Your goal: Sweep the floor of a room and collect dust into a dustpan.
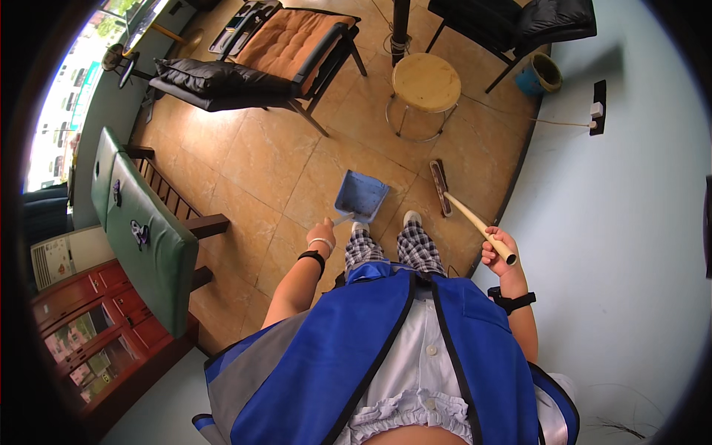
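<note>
My left hand (321, 235) is closed around the handle of a blue plastic dustpan (364, 194). The pan lies just ahead of my left shoe, with dark dirt specks inside it. In my right hand (500, 250) is the pale, hollow handle of a broom (473, 214), gripped near its top end. The broom's narrow head (440, 188) rests on the tiled floor (267, 183), to the right of the dustpan and apart from it. Its bristles are mostly hidden from above.
A round stool (426, 82) stands ahead, near a black post (399, 33). Left of it is a recliner with an orange cushion (300, 41). A green padded table (150, 233) stands at left. By the right wall (606, 222) are a blue bucket (537, 75) and a cord plugged into a socket strip (598, 108).
</note>
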`<move>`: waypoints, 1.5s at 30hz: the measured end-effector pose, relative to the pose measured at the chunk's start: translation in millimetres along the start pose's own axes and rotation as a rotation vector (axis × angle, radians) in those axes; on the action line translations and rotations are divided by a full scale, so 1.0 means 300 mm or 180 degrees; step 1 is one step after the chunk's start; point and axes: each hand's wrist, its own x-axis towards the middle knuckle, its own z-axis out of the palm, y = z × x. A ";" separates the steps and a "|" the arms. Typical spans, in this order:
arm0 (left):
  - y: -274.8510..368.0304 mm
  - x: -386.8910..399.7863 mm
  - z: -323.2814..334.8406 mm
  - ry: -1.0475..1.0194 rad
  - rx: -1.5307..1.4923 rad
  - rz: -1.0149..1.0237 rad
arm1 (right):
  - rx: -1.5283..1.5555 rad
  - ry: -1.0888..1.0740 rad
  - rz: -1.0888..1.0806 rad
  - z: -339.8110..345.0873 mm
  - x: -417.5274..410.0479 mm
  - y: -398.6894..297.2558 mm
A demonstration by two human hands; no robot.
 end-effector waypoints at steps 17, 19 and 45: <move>-0.217 0.001 -0.015 0.0257 -0.0885 -0.0311 | -0.0452 0.0079 0.0177 0.360 -0.008 0.260; -0.238 -0.011 -0.044 0.0284 -0.0936 -0.0311 | -0.0225 0.0073 0.0261 0.400 0.003 0.239; -0.277 0.135 -0.070 0.0088 -0.1101 -0.0634 | -0.2735 -0.0408 0.0742 0.797 0.647 0.531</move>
